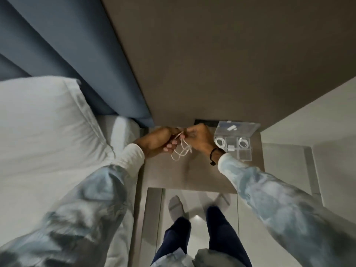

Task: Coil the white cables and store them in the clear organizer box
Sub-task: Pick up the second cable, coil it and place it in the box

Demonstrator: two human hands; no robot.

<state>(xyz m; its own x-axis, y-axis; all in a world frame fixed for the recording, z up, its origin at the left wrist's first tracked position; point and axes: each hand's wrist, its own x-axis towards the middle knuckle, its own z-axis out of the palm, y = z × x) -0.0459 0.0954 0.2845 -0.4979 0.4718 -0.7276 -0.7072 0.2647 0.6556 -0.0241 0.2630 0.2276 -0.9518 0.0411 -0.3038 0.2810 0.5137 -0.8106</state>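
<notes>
The room around me is dim and the light is soft and cool, with no hard shadows. The brightest patch is the pillow on my left, pale but not blown out. A small glare spot shines on the glossy floor near my feet. My sleeves smear into blur at the near edges, and the whole picture is a little soft and grainy. The wide lens bends straight lines, so the headboard and far wall lean outward. My hands cast a faint shadow on the nightstand.
</notes>
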